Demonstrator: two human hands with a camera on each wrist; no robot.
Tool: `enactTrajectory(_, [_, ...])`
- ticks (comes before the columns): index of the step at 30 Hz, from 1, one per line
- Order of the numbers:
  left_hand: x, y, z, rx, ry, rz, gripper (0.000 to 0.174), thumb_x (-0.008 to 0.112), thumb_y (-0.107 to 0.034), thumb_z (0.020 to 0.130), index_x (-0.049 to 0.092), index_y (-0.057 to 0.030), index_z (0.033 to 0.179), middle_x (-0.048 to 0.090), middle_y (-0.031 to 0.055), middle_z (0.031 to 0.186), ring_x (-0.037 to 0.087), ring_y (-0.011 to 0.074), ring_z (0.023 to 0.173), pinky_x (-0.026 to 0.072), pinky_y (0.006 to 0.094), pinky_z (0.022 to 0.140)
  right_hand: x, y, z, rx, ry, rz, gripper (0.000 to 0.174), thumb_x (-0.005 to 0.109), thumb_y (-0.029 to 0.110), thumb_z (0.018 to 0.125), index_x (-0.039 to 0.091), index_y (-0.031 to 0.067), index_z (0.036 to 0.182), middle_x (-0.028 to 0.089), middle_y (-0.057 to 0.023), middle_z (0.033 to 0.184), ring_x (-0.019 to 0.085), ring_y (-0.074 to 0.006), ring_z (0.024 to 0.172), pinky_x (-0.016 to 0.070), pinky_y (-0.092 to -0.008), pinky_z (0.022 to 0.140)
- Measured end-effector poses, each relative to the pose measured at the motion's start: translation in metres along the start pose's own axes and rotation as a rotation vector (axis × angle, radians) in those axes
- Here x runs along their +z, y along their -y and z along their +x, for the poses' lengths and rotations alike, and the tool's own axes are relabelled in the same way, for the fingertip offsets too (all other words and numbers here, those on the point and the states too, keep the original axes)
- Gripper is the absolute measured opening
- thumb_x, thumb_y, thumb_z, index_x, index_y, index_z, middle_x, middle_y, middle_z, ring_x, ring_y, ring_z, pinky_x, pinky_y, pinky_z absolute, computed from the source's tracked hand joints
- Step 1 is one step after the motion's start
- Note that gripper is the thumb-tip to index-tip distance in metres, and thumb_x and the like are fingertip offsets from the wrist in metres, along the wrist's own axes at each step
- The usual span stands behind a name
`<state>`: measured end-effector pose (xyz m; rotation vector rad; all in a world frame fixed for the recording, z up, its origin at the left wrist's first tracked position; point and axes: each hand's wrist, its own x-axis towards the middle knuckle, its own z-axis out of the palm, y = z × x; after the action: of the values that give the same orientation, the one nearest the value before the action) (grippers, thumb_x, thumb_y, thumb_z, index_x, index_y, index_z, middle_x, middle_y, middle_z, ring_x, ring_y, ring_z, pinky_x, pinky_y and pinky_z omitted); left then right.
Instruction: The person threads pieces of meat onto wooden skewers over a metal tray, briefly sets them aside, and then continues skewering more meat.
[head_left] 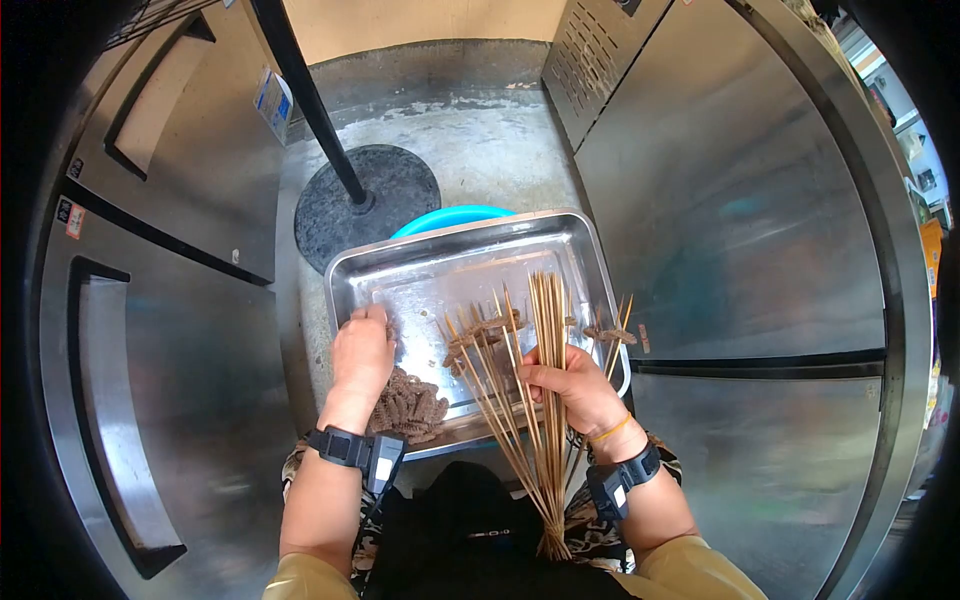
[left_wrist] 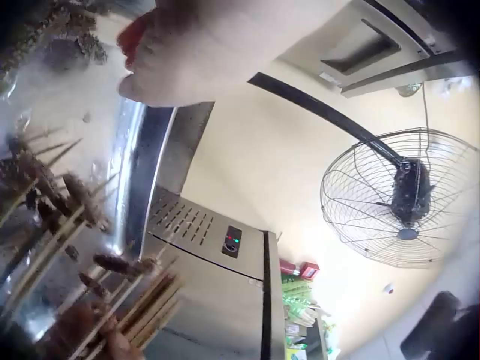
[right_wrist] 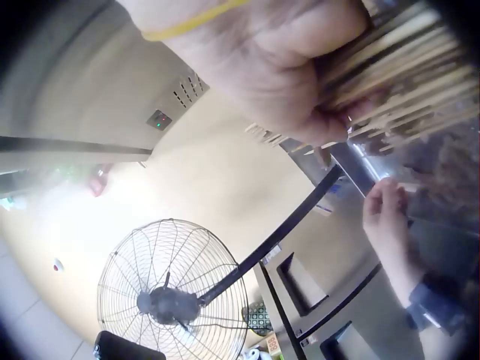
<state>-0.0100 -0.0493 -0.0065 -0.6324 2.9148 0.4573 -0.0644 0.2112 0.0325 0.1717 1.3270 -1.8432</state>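
Note:
My right hand [head_left: 575, 385] grips a thick bundle of bamboo skewers [head_left: 548, 430] over the right part of a steel tray [head_left: 460, 243]. Several skewers fan out from the bundle, with brown ridged meat pieces [head_left: 480, 335] threaded near their tips. Another threaded piece [head_left: 612, 335] sticks out to the right of the hand. At the tray's left side, my left hand [head_left: 362, 352] has its fingers curled, and a bit of brown meat shows right at the fingertips. Below it, a pile of loose brown ridged meat pieces [head_left: 408, 405] lies in the tray's near left corner.
A blue basin [head_left: 450, 215] shows behind the tray's far rim. Beyond it stands a fan's round black base [head_left: 330, 220] and pole [head_left: 310, 100]; its wire cage [left_wrist: 401, 199] is overhead. Steel cabinets flank both sides, left [head_left: 220, 380] and right [head_left: 740, 220].

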Motion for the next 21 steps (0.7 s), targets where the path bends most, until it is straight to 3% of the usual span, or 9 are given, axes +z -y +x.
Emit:
enactTrajectory(6, [0.002,-0.014,-0.003,0.031,-0.017,0.015,0.022,0.062,-0.003,0.069,0.058,-0.0043,0.091,0.062,0.0174,0.093,0.061,0.0344,0.088,0.0496,0.0425,0.076,0.001,0.000,0.001,-0.010,0.009,-0.065,0.007,0.064,0.004,0.080,0.060,0.0024,0.085,0.059,-0.0003,0.072,0.052,-0.0066,0.059,0.0427,-0.0192,0.055])
enactTrajectory(9, [-0.004,-0.020,0.000,0.025,-0.018,-0.138,0.022,0.063,-0.004,0.072,0.059,-0.0040,0.094,0.064,0.0136,0.092,0.063,0.0277,0.083,0.0511,0.0371,0.072,0.002,-0.003,0.004,-0.008,-0.011,-0.091,0.007,0.065,0.005,0.080,0.060,0.0021,0.085,0.059,-0.0004,0.072,0.052,-0.0067,0.058,0.0429,-0.0194,0.054])
enactTrajectory(12, [0.009,-0.008,0.014,0.031,0.062,-0.938,0.022,0.063,-0.006,0.079,0.058,-0.0033,0.101,0.064,0.0093,0.090,0.063,0.0193,0.078,0.0518,0.0311,0.069,0.003,-0.004,0.005,0.005,-0.032,-0.137,0.009,0.066,0.005,0.080,0.059,0.0023,0.086,0.059,-0.0007,0.072,0.053,-0.0069,0.058,0.0432,-0.0194,0.053])
enactTrajectory(15, [-0.015,-0.028,0.007,-0.068,0.303,-1.627,0.022,0.061,-0.007,0.084,0.057,-0.0024,0.106,0.064,0.0072,0.091,0.062,0.0144,0.078,0.0518,0.0279,0.070,0.006,-0.011,0.009,-0.007,-0.005,-0.186,0.008,0.066,0.006,0.080,0.060,0.0032,0.085,0.060,-0.0002,0.072,0.053,-0.0062,0.058,0.0429,-0.0189,0.053])
enactTrajectory(16, [-0.017,-0.032,0.007,-0.071,0.315,-1.690,0.019,0.058,-0.004,0.086,0.056,-0.0007,0.105,0.063,0.0104,0.091,0.063,0.0172,0.081,0.0532,0.0295,0.073,0.010,-0.012,0.009,0.008,-0.015,-0.202,0.009,0.067,0.007,0.080,0.060,0.0040,0.085,0.060,0.0004,0.072,0.053,-0.0055,0.058,0.0421,-0.0182,0.053])
enactTrajectory(21, [-0.017,-0.045,0.006,-0.070,0.239,-1.732,0.019,0.058,-0.005,0.087,0.056,0.0018,0.105,0.063,0.0107,0.091,0.064,0.0172,0.082,0.0542,0.0290,0.075,0.026,-0.013,0.009,-0.005,0.000,-0.233,0.008,0.067,0.007,0.080,0.061,0.0042,0.085,0.058,0.0017,0.071,0.051,-0.0048,0.058,0.0402,-0.0171,0.054])
